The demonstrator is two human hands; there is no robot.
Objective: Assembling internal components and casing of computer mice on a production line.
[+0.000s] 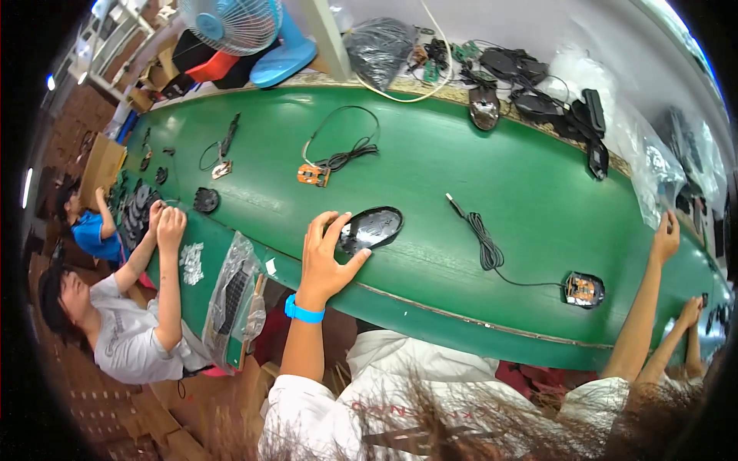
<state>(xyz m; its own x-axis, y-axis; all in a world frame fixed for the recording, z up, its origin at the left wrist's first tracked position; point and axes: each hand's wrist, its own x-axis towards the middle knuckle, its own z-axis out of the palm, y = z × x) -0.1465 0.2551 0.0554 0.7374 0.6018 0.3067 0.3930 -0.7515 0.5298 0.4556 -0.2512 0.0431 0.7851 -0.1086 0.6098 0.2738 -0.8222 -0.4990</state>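
Note:
My left hand [327, 257], with a blue watch on its wrist, has thumb and fingers around the near left edge of a glossy black computer mouse shell [375, 227] on the green bench. Far to the right, my right hand [666, 240] is stretched out, its fingers closed at the lower edge of a clear plastic bag [653, 180]. Between the hands lies a bundled black cable [484, 244]. It runs to an open mouse base with an orange circuit board [584, 290].
Another orange circuit board with a cable [314, 175] lies farther back. Mouse shells and black parts [530, 81] crowd the back ledge, near a blue fan [284, 58]. A co-worker [131, 315] sits at left beside a bagged keyboard [233, 300]; another person's hands [690, 311] work at far right.

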